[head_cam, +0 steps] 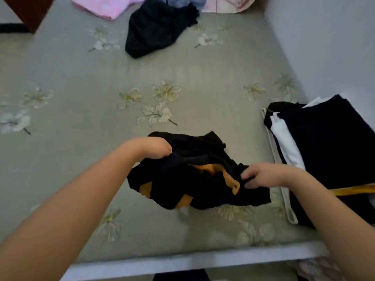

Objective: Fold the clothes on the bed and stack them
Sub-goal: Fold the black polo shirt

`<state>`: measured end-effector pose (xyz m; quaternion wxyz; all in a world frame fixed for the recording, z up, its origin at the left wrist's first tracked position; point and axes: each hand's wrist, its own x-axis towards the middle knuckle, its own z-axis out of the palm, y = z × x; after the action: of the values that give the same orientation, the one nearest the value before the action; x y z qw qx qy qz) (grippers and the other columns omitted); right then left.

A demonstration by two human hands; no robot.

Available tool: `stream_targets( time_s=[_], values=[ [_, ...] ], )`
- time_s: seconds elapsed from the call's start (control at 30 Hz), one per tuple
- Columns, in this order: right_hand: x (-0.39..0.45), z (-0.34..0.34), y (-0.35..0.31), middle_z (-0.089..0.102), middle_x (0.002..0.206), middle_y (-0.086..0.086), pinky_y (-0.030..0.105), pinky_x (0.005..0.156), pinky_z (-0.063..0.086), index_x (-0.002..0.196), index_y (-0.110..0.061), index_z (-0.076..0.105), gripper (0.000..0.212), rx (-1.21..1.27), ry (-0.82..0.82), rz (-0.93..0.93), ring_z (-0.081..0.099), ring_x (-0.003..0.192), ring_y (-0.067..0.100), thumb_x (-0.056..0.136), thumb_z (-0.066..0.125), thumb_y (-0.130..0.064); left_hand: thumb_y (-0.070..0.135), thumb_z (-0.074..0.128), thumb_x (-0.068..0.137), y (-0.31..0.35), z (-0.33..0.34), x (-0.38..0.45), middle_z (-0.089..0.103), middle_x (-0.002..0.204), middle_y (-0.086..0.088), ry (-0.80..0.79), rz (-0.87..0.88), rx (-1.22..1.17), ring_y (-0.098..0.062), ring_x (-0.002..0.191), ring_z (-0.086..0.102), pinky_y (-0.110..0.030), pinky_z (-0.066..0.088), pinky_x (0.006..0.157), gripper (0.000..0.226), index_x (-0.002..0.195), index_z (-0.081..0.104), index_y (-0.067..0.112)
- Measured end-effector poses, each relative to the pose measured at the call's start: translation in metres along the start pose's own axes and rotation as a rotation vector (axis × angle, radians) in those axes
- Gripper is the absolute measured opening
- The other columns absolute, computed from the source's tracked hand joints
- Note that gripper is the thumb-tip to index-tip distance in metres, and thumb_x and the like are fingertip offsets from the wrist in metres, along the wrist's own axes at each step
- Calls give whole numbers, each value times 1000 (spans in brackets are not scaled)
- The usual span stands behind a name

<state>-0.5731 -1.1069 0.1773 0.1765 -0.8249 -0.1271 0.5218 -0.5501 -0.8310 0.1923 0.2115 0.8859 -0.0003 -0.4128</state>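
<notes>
Left hand: lower centre, fingers buried in crumpled black garment with orange print, gripping it.
Right hand: pinching same garment's right edge.
Garment: bunched, frame centre, on grey floral bed.
Folded stack: dark and white, right edge.
Unfolded pile: dark heap, top centre.

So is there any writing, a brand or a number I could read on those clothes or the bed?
None can be read. The black garment held in both hands shows orange patches, but no letters can be made out. The folded stack, the pink garment and the floral sheet carry no visible text.
</notes>
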Motion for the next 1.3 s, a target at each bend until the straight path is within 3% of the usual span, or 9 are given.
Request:
stream_targets(
  time_s=[0.2,0.4,0.53,0.7,0.83,0.97,1.07,1.17,1.3],
  values=[
    [40,52,53,61,114,15,29,82,40,117,-2,57,28,189,443,273,53,112,32,91,45,-4,16,43,94,3,70,59,58,102,-10,623,-32,-511,-23,96,53,-28,38,78,27,119,51,10],
    [90,111,98,56,120,19,39,94,41,118,-5,55,34,-34,520,572,49,114,34,93,43,-23,3,41,89,-59,175,80,57,122,-15,355,-227,-100,-31,113,51,-35,42,89,37,124,52,8],
    [115,117,112,53,125,9,47,105,25,123,-14,53,35,-162,648,552,43,120,28,93,41,-26,-2,57,77,-74,220,66,51,129,-16,370,1,164,-32,122,46,-39,42,95,47,123,52,1],
    [138,100,121,54,128,5,50,109,20,135,-25,41,48,54,528,479,44,123,27,88,50,-25,13,93,31,-65,238,66,68,86,-17,591,172,340,-37,75,66,-47,52,64,57,82,71,2],
    [141,83,109,63,115,6,37,99,29,120,-21,57,32,181,645,504,51,114,26,88,55,-24,8,67,79,-42,212,87,62,74,-10,558,159,-62,-29,74,60,-34,42,64,7,84,65,3],
    [126,50,88,70,96,10,34,92,29,93,-14,71,22,140,968,402,58,99,29,86,51,-11,12,46,93,-19,151,108,54,58,1,783,30,-761,-1,45,52,-20,43,52,20,75,48,19],
    [119,32,80,68,100,16,44,93,38,99,-5,69,21,260,1266,260,58,100,34,86,53,-9,9,41,95,-10,110,121,61,82,2,926,141,-967,0,72,61,-21,49,74,14,89,45,21],
    [135,30,81,61,114,15,43,95,37,126,-8,50,36,275,1006,351,53,109,33,90,48,-15,8,39,95,-16,110,128,45,130,-4,765,158,-906,-11,120,44,-18,34,100,39,134,30,11],
    [158,45,100,52,124,15,41,95,35,125,-8,45,41,60,734,519,45,117,31,92,47,-33,6,40,94,-45,150,138,28,148,-14,526,-84,-222,-25,138,22,-32,18,114,49,141,25,3]
  ],
)
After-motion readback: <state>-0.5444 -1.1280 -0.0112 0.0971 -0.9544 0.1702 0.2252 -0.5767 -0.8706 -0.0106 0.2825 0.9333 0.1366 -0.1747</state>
